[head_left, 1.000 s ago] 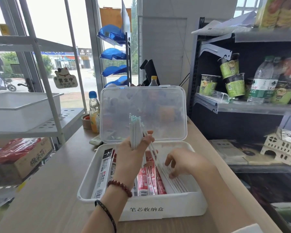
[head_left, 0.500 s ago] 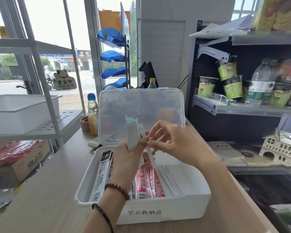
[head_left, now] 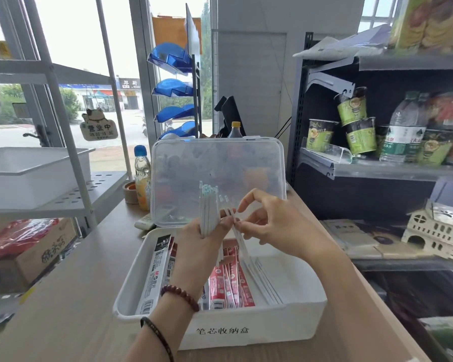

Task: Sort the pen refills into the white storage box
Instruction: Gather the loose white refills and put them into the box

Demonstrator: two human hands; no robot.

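The white storage box [head_left: 249, 333] stands open on the wooden counter, its clear lid [head_left: 217, 178] upright behind it. Inside lie red refill packs [head_left: 230, 286], a black-and-white pack [head_left: 154, 273] and loose white refills [head_left: 267, 283] on the right. My left hand [head_left: 202, 246] holds an upright bundle of white pen refills [head_left: 208, 207] above the box. My right hand [head_left: 275, 223] pinches a thin refill [head_left: 239, 241] pulled away from that bundle, its lower end pointing down into the box.
A drink bottle [head_left: 142, 178] and a tape roll [head_left: 130, 192] stand left of the lid. A grey shelf with cup noodles [head_left: 353, 121] and water bottles rises on the right. A white rack with a tray [head_left: 32, 168] stands on the left.
My right hand rose out of the box to the bundle and took hold of a refill. My left hand kept the bundle upright.
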